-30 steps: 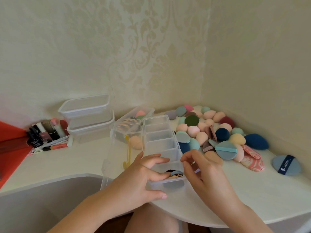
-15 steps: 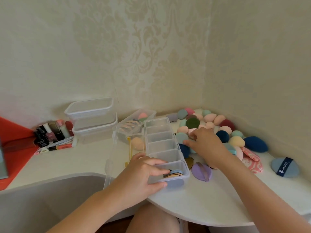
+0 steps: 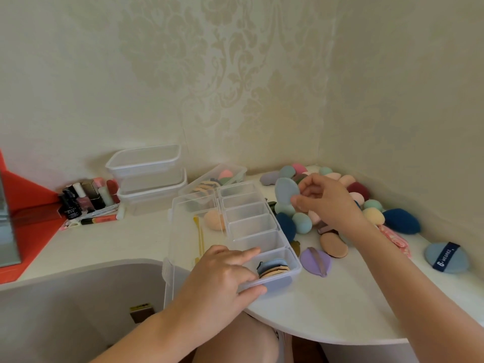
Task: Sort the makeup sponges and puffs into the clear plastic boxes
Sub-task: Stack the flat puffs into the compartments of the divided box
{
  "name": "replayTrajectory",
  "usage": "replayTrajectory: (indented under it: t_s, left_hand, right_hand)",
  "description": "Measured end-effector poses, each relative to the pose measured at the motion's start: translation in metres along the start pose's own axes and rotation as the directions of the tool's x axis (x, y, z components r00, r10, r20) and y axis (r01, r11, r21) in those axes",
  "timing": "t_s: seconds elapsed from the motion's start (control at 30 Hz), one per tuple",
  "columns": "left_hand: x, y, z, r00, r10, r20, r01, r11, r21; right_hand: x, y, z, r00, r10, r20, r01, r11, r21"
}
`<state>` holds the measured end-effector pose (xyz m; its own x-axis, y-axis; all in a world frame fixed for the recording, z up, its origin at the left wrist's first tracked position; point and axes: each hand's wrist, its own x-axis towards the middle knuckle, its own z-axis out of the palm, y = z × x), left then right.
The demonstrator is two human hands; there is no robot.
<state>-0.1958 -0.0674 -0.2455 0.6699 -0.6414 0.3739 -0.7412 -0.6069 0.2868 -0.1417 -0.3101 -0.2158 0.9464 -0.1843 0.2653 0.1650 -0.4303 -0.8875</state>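
Two hands are over a white table (image 3: 340,310). The left hand (image 3: 222,276) grips the near end of a clear divided box (image 3: 252,227), with the thumb against the outer near wall and the fingers lightly curled over the rim of the nearest compartment. That compartment holds a stack of flat puffs (image 3: 273,268); the compartments farther back look bare. The box's lid (image 3: 183,231) lies open to the left, and a peach sponge (image 3: 213,220) and a yellow stick (image 3: 199,235) show through it.

The right hand (image 3: 327,203) is raised to the right of the box's far half. Its thumb and fingertips pinch the edge of a grey-blue puff (image 3: 286,191), which is held in the air above the pile of sponges (image 3: 348,184) heaped in the far right corner.

Just right of the box's near end lie a purple puff (image 3: 315,260) and a tan puff (image 3: 334,244). A dark blue sponge (image 3: 402,221) and a round blue puff with a dark band (image 3: 446,258) sit farther right.

On the far side of the divided box a second clear box (image 3: 235,170) holds a few sponges. Left of it stand stacked clear tubs (image 3: 146,176) and, beyond them, a cluster of cosmetics bottles (image 3: 86,199).
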Motion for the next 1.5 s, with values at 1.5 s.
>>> replayTrajectory:
  t_s: [1.5]
  left_hand:
    - [0.019,0.023,0.009,0.967,-0.225,0.123,0.175,0.930,0.324]
  right_hand:
    - [-0.061,-0.006,-0.005,0.888,0.266,0.376,0.202,0.509,-0.837]
